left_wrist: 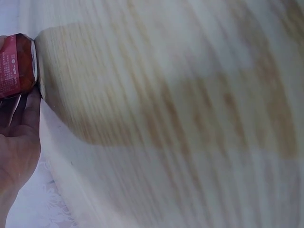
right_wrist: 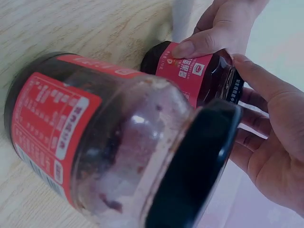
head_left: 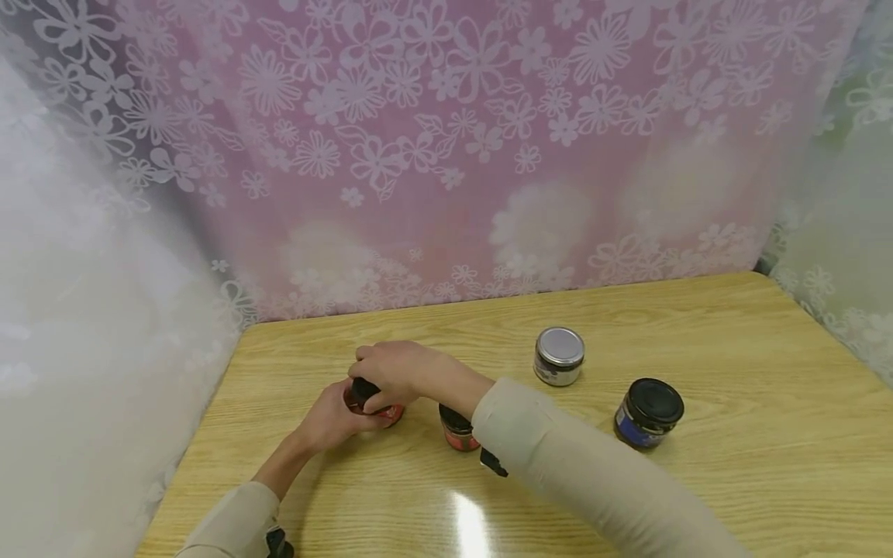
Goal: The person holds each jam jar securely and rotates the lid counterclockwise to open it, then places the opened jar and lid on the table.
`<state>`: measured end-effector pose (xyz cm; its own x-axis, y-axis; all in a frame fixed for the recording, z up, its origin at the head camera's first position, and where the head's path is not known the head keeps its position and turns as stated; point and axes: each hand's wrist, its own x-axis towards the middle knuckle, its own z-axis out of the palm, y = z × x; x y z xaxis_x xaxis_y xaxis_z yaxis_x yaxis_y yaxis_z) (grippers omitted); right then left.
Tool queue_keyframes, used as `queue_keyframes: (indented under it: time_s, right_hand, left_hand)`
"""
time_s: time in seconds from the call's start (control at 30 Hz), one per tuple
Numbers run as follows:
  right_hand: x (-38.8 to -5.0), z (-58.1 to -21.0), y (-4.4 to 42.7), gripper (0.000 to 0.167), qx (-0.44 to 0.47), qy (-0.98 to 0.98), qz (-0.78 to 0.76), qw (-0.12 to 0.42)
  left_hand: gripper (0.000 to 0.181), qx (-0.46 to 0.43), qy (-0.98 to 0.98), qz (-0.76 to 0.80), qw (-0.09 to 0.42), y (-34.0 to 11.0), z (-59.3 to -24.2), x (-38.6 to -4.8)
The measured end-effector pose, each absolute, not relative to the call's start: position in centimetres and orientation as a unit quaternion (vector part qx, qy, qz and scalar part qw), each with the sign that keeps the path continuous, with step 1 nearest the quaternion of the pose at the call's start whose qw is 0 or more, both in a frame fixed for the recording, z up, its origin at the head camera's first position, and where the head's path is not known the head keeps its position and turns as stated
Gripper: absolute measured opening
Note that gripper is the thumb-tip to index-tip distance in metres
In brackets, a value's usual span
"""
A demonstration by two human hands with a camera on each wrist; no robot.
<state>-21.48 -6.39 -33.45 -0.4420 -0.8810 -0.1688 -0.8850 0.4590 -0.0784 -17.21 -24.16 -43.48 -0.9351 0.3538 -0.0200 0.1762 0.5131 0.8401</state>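
My left hand point(head_left: 333, 418) grips a small glass jam jar point(right_wrist: 183, 71) with a red label, its thumb lying across the label in the right wrist view. Fingers and thumb of my right hand point(head_left: 401, 373) hold the jar's black lid point(right_wrist: 234, 86). The lid sits at the jar's mouth; whether it is loose cannot be told. Beside them stands a second red-labelled jar point(right_wrist: 137, 123) with a black lid, partly behind my right forearm in the head view. In the left wrist view only the base end of the gripped jar point(left_wrist: 16, 66) shows.
A jar with a silver lid point(head_left: 560, 356) stands farther back on the wooden table point(head_left: 732, 349). To the right is a blue-labelled jar point(head_left: 649, 413) with a black lid. A pink floral curtain point(head_left: 453, 194) hangs behind the table's far edge.
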Motion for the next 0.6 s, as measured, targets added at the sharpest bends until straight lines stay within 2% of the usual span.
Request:
queue_keyframes:
  time_s: [0.27, 0.37, 0.5, 0.6]
  right_hand:
    - [-21.6, -33.3, -6.2, 0.039, -0.535, 0.839, 0.016, 0.098]
    - [-21.5, -33.5, -6.1, 0.045, -0.518, 0.849, 0.016, 0.100]
    - [-20.9, -33.6, -6.2, 0.058, -0.482, 0.872, 0.034, 0.071]
    - [-20.3, -33.5, -6.5, 0.058, -0.458, 0.886, 0.055, 0.040]
  left_hand:
    - [0.042, 0.163, 0.854, 0.484, 0.095, -24.1, -44.0, -17.3]
    - [0.041, 0.174, 0.854, 0.482, 0.090, -24.2, -44.1, -17.4]
    - [0.042, 0.185, 0.849, 0.488, 0.088, -24.4, -44.1, -17.3]
    - [0.046, 0.185, 0.841, 0.499, 0.098, -24.4, -44.0, -17.3]
